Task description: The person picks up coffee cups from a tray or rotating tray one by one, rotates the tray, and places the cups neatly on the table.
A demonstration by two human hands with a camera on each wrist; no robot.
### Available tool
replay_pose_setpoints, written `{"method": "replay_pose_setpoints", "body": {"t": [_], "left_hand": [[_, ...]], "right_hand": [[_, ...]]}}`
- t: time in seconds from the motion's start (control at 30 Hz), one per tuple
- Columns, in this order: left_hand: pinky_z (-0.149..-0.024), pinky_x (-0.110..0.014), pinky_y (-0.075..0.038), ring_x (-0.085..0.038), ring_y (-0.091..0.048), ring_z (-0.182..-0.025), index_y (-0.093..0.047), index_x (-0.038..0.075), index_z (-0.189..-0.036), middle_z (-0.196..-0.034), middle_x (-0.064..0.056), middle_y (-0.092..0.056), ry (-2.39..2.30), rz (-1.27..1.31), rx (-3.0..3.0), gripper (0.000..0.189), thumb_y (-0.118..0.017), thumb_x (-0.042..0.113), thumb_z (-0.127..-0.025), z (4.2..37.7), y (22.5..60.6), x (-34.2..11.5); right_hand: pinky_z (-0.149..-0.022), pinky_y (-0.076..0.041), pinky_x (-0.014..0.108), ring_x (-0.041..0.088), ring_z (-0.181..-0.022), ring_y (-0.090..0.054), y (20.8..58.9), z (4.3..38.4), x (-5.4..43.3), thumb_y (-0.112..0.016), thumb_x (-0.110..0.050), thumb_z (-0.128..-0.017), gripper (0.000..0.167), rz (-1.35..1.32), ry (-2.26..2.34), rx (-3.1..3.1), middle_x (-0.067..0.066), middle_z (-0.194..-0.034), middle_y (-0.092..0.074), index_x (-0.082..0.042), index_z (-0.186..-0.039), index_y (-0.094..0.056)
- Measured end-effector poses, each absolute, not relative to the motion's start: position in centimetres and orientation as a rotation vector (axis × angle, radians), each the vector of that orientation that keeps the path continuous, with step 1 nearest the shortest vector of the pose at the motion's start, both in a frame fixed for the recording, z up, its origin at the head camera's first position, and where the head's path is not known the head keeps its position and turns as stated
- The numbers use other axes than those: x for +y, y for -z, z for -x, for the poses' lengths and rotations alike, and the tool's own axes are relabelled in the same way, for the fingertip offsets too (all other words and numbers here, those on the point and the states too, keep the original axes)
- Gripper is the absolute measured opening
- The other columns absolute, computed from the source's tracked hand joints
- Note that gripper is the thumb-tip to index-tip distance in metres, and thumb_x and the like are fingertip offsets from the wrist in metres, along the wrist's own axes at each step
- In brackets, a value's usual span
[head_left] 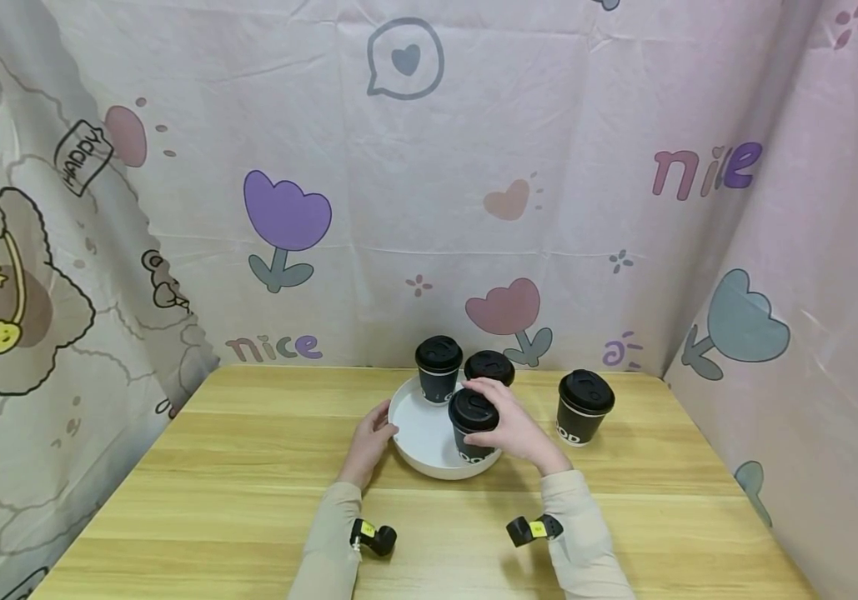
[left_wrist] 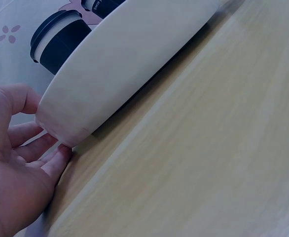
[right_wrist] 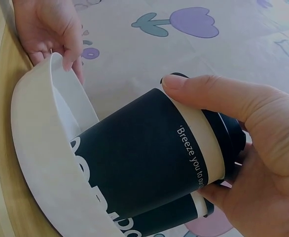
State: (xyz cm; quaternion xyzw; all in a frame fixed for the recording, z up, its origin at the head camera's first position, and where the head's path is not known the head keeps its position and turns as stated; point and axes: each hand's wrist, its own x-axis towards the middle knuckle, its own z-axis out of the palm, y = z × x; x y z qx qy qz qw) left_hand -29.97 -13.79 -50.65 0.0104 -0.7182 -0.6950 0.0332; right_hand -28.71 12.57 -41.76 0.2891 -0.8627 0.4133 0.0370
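The right hand (head_left: 507,427), fingers round the near cup (head_left: 468,425) close to its lid (head_left: 472,405), holds it at the near right of the dish (head_left: 421,443); the left hand (head_left: 370,442) grips the left rim. Sideways drift could knock the far cup (head_left: 439,379); squeezing too high might loosen the lid.
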Motion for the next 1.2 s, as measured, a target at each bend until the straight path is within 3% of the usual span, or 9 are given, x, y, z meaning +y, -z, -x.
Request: {"method": "replay_pose_setpoints", "body": {"t": [0.3,0.63,0.97,1.2], "left_hand": [[-0.116,-0.049,-0.035,-0.043,-0.036,-0.140,-0.031,-0.006,-0.148,-0.153,-0.027,-0.034,2.114,-0.042,-2.214,0.061,-0.052,-0.001,-0.090,30.3,51.3,-13.8],[-0.116,-0.050,-0.034,-0.046,-0.035,-0.139,-0.032,-0.010,-0.146,-0.152,-0.031,-0.033,2.125,-0.033,-2.237,0.059,-0.050,-0.003,-0.090,28.3,48.4,-13.5],[-0.117,-0.048,-0.034,-0.042,-0.035,-0.141,-0.031,-0.005,-0.148,-0.153,-0.027,-0.034,2.137,-0.067,-2.209,0.062,-0.051,-0.001,-0.089,30.5,51.3,-13.9],[-0.116,-0.051,-0.034,-0.045,-0.034,-0.141,-0.031,-0.009,-0.147,-0.152,-0.030,-0.033,2.142,-0.040,-2.219,0.062,-0.050,-0.003,-0.088,29.4,49.7,-13.8]], "right_hand": [[-0.114,-0.034,0.057,0.036,-0.140,-0.036,41.2,28.3,12.7,-0.085,-0.017,-0.073,0.080,-0.865,-1.282,-2.609,0.017,-0.153,-0.036,-0.016,-0.143,-0.048],[-0.113,-0.034,0.060,0.036,-0.140,-0.037,39.9,27.6,13.4,-0.086,-0.022,-0.072,0.081,-0.872,-1.236,-2.553,0.016,-0.152,-0.038,-0.019,-0.143,-0.047],[-0.113,-0.034,0.059,0.035,-0.139,-0.038,38.5,27.0,14.8,-0.085,-0.021,-0.073,0.080,-0.862,-1.243,-2.487,0.017,-0.150,-0.041,-0.017,-0.143,-0.047],[-0.113,-0.035,0.057,0.033,-0.138,-0.040,37.8,26.6,16.3,-0.085,-0.024,-0.073,0.080,-0.774,-1.200,-2.475,0.012,-0.150,-0.042,-0.021,-0.143,-0.047]]}}
